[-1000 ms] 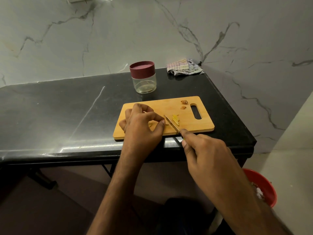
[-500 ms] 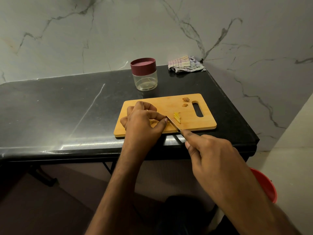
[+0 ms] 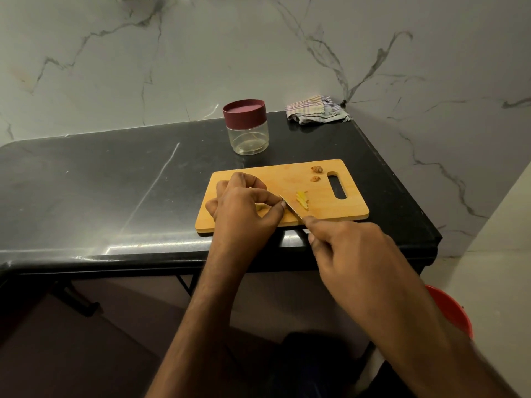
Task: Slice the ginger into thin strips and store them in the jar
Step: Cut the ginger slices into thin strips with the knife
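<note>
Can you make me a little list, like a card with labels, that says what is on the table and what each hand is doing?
Table: black stone counter
Board: pale wooden cutting board
Left hand: pinches yellow ginger piece
Right hand: grips thin steel knife, blade on board
Cut strips: small yellow pile right of blade
Scraps: two brown ginger bits near handle slot
Jar: clear jar with maroon lid, lid on
Cloth: striped folded rag, back corner

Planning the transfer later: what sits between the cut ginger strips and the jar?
Head view: only bare cutting board, then dark countertop, lie between the strips and the lidded jar.
</note>
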